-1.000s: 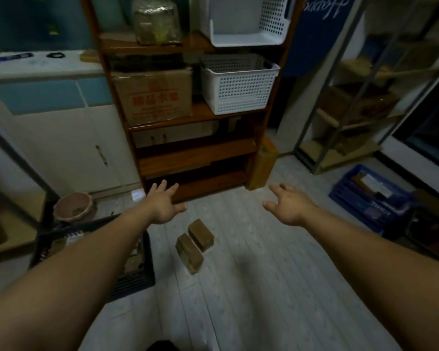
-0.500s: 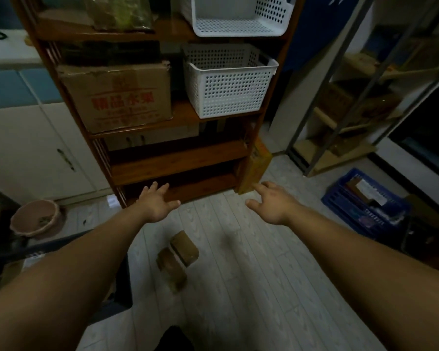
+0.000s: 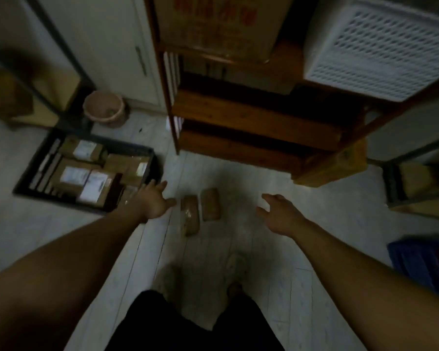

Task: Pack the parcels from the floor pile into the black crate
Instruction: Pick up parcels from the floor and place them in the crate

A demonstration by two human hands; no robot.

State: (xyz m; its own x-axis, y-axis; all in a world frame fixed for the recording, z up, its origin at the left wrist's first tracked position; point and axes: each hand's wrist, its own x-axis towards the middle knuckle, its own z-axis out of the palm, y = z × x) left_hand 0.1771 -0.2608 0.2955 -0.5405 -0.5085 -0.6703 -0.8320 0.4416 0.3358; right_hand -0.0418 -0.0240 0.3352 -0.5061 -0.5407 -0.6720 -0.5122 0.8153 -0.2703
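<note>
Brown parcels on floor, black crate nearby

Bare left forearm, bare right forearm, black trousers, pale shoes blurred in dim light

- The one head-worn, wide-angle camera looked steeply down past the person's legs at the floor.
- It faced the wooden shelf, close ahead, whose lower boards filled the frame's top.
</note>
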